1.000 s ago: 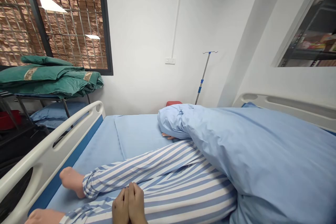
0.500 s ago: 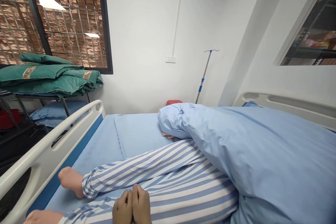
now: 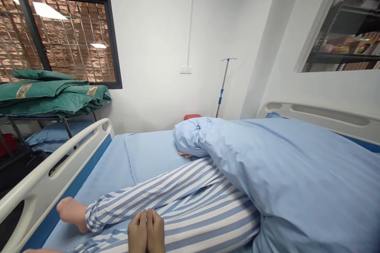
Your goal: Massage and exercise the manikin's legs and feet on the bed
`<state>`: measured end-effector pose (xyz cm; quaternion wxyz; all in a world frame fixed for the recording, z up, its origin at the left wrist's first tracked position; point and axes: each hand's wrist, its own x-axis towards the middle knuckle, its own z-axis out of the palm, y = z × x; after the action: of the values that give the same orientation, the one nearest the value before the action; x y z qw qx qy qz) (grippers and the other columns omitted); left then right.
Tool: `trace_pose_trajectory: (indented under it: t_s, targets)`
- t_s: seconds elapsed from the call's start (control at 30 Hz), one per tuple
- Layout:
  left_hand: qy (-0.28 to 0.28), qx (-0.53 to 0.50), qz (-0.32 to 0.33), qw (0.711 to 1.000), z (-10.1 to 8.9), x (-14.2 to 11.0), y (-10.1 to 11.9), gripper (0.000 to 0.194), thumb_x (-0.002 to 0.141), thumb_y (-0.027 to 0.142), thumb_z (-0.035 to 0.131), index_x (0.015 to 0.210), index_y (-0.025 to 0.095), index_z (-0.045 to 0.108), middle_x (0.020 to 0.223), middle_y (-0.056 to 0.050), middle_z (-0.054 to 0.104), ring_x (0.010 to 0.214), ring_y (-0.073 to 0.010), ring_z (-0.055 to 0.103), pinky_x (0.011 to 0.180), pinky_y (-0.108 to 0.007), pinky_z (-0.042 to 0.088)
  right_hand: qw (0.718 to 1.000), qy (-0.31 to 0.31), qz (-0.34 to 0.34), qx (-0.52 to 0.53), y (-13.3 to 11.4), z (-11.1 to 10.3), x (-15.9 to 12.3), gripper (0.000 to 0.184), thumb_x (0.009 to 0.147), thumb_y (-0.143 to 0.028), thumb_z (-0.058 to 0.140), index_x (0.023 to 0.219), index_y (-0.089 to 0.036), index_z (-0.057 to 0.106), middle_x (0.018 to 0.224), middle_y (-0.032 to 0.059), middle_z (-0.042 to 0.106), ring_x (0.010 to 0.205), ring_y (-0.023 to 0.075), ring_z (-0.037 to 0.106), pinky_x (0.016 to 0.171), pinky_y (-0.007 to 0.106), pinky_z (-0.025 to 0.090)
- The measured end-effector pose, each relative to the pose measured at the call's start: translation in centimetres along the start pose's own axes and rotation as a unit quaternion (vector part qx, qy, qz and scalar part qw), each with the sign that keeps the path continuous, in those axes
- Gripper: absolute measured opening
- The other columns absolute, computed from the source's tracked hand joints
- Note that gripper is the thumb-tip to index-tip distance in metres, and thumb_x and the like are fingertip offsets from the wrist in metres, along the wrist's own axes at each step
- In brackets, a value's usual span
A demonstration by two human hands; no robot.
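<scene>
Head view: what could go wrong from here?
Pulling the bunched light-blue fabric quilt could drag the partly covered fingers at its edge. The farther bare foot appears close to the off-white plastic footboard and might knock it if the blue-and-white striped trousers are tugged.

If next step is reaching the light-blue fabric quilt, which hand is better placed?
Probably the right hand: it is slightly nearer the quilt. The left hand is beside the right, on the farther side.

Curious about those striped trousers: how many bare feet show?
2, where the trousers end: one foot near the footboard, another foot mostly cut off by the bottom edge.
</scene>
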<state>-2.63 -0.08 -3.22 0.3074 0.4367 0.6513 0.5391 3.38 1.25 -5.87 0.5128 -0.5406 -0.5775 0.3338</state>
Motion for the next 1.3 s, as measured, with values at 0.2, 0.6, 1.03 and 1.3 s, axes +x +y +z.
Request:
trace_pose_trajectory:
  t_s: [0.2,0.6,1.03,1.3]
  targets:
    - [-0.007,0.075,0.045,0.996,0.6,-0.5,-2.1,0.039,0.075,0.050,0.039,0.060,0.019,0.057,0.060,-0.004,0.062,0.060,-0.0181,0.054,0.062,-0.028,0.042,0.999,0.017,0.024,0.038,-0.1,-0.5,0.2,0.039,0.088,-0.043,0.033,0.057,-0.020,0.039,0.051,-0.0014,0.046,0.050,0.0126,0.041,0.050,0.024,0.029]
    - [-0.023,0.147,0.084,0.985,0.6,-0.9,-1.4,0.037,0.081,0.041,0.034,0.056,0.020,0.051,0.053,0.000,0.056,0.053,-0.0124,0.047,0.055,-0.023,0.033,0.997,-0.031,-0.046,-0.052,-2.6,-3.0,0.7,0.038,0.088,-0.036,0.033,0.055,-0.019,0.041,0.048,-0.0023,0.044,0.048,0.0114,0.040,0.049,0.024,0.024]
    - [-0.013,0.265,0.095,0.960,1.5,-1.8,-0.9,0.035,0.083,0.035,0.034,0.054,0.020,0.046,0.051,0.000,0.054,0.053,-0.0115,0.046,0.054,-0.023,0.025,0.992,0.013,-0.047,-0.116,0.2,-3.7,0.2,0.041,0.090,-0.036,0.030,0.058,-0.019,0.048,0.050,0.0000,0.051,0.048,0.0119,0.043,0.050,0.025,0.023]
    - [-0.039,0.185,0.072,0.979,1.8,-1.1,0.9,0.034,0.079,0.037,0.038,0.050,0.019,0.039,0.048,0.003,0.043,0.051,-0.0102,0.038,0.054,-0.023,0.027,0.998,0.037,-0.030,-0.051,0.1,-4.0,0.2,0.041,0.090,-0.039,0.030,0.059,-0.019,0.049,0.051,-0.0006,0.050,0.050,0.0122,0.043,0.051,0.025,0.024]
